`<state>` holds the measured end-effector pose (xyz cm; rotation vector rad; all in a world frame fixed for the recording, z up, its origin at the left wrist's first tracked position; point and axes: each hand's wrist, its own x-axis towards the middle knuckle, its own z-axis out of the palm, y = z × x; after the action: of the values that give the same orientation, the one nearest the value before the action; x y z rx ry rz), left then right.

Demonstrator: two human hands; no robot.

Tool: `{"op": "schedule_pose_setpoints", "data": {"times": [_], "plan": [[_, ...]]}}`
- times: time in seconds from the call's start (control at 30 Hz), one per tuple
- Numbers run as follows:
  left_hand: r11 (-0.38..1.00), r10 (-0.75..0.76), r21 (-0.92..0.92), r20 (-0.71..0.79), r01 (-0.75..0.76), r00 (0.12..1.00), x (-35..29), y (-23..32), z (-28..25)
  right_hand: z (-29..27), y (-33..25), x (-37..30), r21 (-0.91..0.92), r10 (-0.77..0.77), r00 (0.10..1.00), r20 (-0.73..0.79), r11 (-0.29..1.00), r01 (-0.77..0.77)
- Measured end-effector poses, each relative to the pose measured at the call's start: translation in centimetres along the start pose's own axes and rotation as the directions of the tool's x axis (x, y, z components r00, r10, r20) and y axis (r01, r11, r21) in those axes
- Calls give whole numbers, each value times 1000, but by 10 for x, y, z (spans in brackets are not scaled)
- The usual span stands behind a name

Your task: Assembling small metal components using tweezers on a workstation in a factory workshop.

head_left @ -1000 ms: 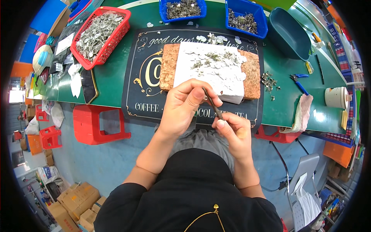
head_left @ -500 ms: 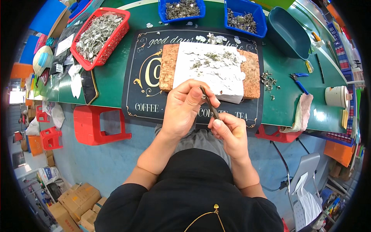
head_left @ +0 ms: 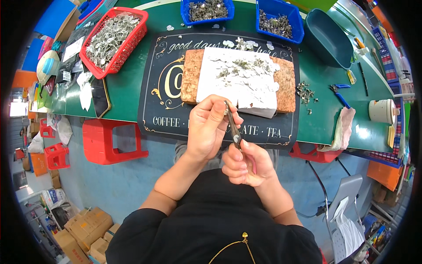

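My right hand is closed around the handles of dark long-nose pliers, a bit of pink handle showing in the palm. Their jaws point up and left to my left hand. Between its thumb and fingers, my left hand pinches a small shiny metal piece right beside the jaw tips. Whether the jaws grip it I cannot tell. Just beyond my hands, a white block bears several small silvery and whitish pieces. It rests across a cork-like brown block, whose other end shows at the right.
A red basket of metal pieces stands far left. Two blue bins with metal parts and a dark green tub line the back. At right lie loose metal bits, blue-handled pliers, a cloth and a white pot.
My right hand has moved down and left, its fingers now wrapped round the pliers' handles. The pliers stand more upright. My left hand has dropped slightly, still pinching the metal piece.
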<state>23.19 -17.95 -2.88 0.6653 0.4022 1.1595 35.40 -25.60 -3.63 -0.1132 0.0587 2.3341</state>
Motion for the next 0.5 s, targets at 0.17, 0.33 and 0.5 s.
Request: {"op": "schedule_pose_setpoints", "data": {"times": [0.17,0.33,0.5], "plan": [[520,330,812,95,-264,939,17,25,-3,16,-14,-29,-865,-624,773,-112,445,233],[-40,408,956,281,-290,869,43,41,-9,16,-64,-75,-937,-984,180,-4,-59,-343],[-159,390,945,325,-285,861,50,35,-14,16,-78,-76,-707,-985,144,92,-166,-687]]}}
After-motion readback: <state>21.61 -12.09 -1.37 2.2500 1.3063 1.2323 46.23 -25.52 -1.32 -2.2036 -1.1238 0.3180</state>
